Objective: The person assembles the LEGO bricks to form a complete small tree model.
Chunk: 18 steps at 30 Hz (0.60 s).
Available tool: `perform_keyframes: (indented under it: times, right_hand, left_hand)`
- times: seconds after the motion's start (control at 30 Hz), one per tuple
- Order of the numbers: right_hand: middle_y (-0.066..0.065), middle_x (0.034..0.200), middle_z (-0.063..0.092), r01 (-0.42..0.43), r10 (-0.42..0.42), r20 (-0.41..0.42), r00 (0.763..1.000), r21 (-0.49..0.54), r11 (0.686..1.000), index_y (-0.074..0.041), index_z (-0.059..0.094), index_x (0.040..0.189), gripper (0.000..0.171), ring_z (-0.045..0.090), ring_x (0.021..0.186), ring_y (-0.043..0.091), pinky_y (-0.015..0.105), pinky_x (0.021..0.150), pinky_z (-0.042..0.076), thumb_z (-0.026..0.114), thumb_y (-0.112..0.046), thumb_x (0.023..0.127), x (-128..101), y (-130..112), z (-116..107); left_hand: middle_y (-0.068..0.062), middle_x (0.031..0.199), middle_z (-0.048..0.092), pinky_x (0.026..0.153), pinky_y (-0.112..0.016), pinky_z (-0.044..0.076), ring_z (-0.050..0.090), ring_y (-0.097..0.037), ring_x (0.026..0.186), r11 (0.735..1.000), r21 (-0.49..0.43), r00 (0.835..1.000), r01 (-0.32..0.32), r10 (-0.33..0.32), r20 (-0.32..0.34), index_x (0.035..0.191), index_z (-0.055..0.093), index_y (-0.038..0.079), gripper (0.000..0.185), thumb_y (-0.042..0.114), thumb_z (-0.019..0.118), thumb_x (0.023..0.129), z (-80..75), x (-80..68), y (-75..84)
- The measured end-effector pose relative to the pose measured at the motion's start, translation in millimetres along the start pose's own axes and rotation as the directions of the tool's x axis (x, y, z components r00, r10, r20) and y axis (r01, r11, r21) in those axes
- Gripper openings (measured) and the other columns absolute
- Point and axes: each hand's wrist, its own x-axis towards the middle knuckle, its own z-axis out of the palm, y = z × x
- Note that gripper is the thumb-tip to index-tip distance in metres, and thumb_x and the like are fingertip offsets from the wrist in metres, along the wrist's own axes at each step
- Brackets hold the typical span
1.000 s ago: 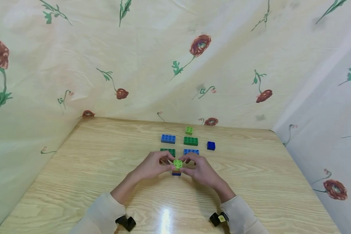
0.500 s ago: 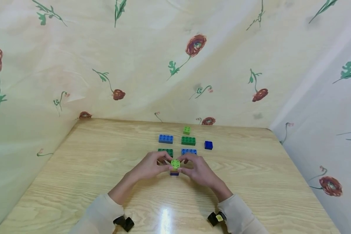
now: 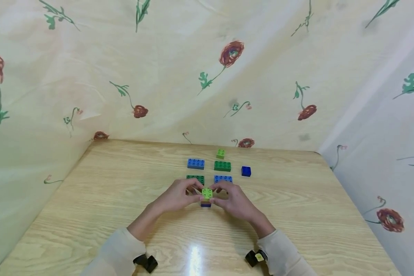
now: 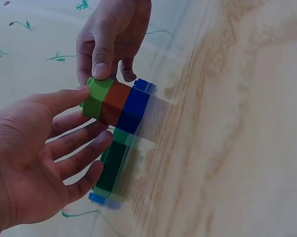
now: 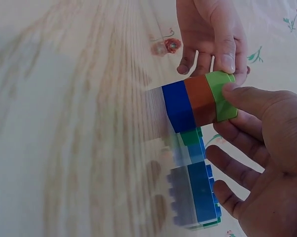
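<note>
Left grip [image 3: 178,196] and right grip [image 3: 235,196] pinch the lime brick [image 3: 207,193] (likely light, stiff; sides hold best), orange brick [image 4: 115,103] and blue brick [image 4: 133,110] beneath

Stacked bricks [image 4: 116,102]: smooth plast., slight gloss; tbl [image 3: 296,199]: wood-grain, v. glossy nr front; sleeves [image 3: 117,251]: matt cloth.

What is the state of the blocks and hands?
Stack: upright, lime block over orange over navy.
Left hand: grips lime block.
Right hand: same.
Far lime block: studs up.
Left blue block: studs up.
Right green block: studs up.
Left green block: studs up.
Right blue block: studs up.
Single navy block: set apart.
</note>
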Motion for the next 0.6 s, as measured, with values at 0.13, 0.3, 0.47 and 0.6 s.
perform_keyframes:
  times: [0.13,0.3,0.47,0.6]
  right_hand:
    - [-0.003,0.117,0.071,0.01,-0.01,-0.007,1.0,-0.019,1.0,-0.017,0.071,0.123,0.029,0.063,0.107,0.021,0.041,0.093,0.052,0.076,-0.022,0.095,-1,1,1]
    - [-0.005,0.116,0.071,0.009,-0.009,-0.008,1.0,-0.023,1.0,-0.018,0.071,0.123,0.029,0.063,0.107,0.02,0.041,0.093,0.053,0.076,-0.023,0.095,-1,2,2]
    - [-0.005,0.115,0.071,0.006,-0.007,-0.009,1.0,-0.02,1.0,-0.018,0.071,0.124,0.03,0.064,0.107,0.02,0.042,0.093,0.053,0.076,-0.023,0.095,-1,1,2]
    - [-0.005,0.116,0.071,-0.007,0.007,-0.008,1.0,-0.022,1.0,-0.018,0.071,0.125,0.031,0.063,0.108,0.02,0.042,0.094,0.052,0.076,-0.024,0.095,-1,0,1]
  left_hand:
    - [0.002,0.116,0.072,0.086,-0.032,0.058,0.069,-0.011,0.102,1.0,0.015,1.0,0.001,-0.001,0.014,0.122,0.069,0.02,0.025,0.031,0.07,0.1,-1.1,-0.7,1.4]
    - [0.004,0.116,0.072,0.087,-0.035,0.056,0.066,-0.012,0.103,0.999,0.031,1.0,0.016,-0.016,-0.011,0.122,0.071,0.02,0.025,0.034,0.067,0.102,-6.3,-1.1,2.5]
    - [0.005,0.108,0.072,0.089,-0.038,0.053,0.063,-0.014,0.101,0.998,0.052,0.994,0.031,-0.026,-0.107,0.119,0.073,0.017,0.025,0.033,0.068,0.101,-15.9,1.9,0.9]
    - [0.002,0.113,0.074,0.096,-0.046,0.054,0.066,-0.018,0.109,0.995,0.093,0.989,0.043,-0.028,-0.148,0.119,0.074,0.016,0.025,0.029,0.072,0.098,-23.0,7.3,-2.0]
